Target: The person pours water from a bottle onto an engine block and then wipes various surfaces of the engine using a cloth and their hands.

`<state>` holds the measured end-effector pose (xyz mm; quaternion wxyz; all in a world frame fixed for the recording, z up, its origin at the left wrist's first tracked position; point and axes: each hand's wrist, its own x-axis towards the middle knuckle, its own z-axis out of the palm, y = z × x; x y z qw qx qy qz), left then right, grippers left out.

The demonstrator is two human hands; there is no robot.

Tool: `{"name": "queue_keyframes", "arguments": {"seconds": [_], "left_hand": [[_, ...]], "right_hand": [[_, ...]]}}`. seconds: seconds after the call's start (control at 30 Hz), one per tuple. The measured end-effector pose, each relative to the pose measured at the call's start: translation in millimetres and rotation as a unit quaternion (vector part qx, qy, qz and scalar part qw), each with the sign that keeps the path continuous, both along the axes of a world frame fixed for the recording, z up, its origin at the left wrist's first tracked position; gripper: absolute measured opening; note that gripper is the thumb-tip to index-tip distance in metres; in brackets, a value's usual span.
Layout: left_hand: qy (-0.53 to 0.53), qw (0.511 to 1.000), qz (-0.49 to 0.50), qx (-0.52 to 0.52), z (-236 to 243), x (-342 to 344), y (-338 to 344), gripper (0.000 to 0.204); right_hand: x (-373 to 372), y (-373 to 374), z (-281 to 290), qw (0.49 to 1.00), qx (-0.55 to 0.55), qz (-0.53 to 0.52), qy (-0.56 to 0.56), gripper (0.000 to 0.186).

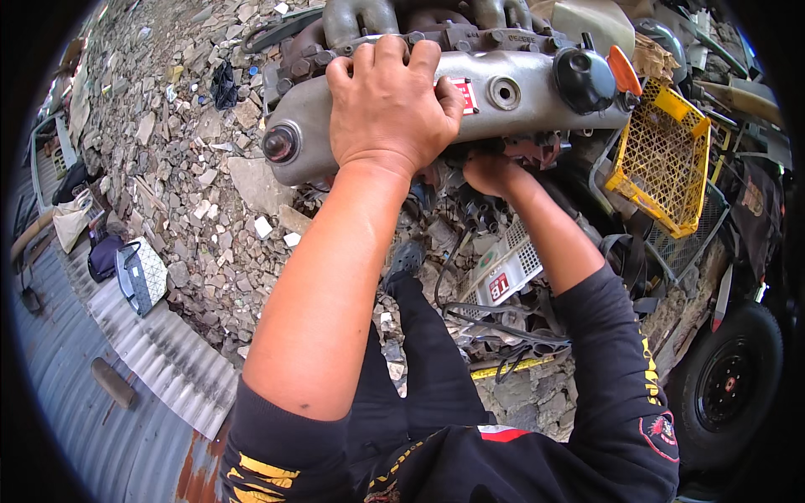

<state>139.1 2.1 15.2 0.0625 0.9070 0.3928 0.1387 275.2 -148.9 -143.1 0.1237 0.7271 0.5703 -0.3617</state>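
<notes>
1. The left hand has its grip curled over a smooth, rounded grey metal cover, grasping it beside curved metal pipes.
2. Right hand: below the cover, partly hidden; grip cannot be told.
3. Jagged rubble lies left; yellow lattice crate, right.

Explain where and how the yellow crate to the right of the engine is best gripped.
Probably by the right-hand rim of the yellow crate, coming from the right: its upper left lies close to the end of the grey engine cover, while the raised rim offers an edge for fingers to curl over.
</notes>
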Motion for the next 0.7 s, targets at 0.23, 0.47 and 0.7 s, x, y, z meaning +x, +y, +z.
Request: {"name": "queue_keyframes", "arguments": {"seconds": [0.23, 0.47, 0.7], "left_hand": [[0.01, 1.0, 0.015, 0.003, -0.4, -3.8, 2.4, 0.033], [0.0, 1.0, 0.0, 0.004, -1.2, -5.2, 1.9, 0.034], [-0.038, 0.999, -0.011, 0.034, -8.5, -2.4, 3.0, 0.026]], "right_hand": [[-5.8, 10.5, 35.2, 0.981, -0.037, -0.104, 0.158, 0.031], [15.7, -40.4, -7.8, 0.98, 0.064, -0.13, 0.139, 0.027], [32.4, -59.4, 14.0, 0.952, 0.034, -0.166, 0.254, 0.049]]}}
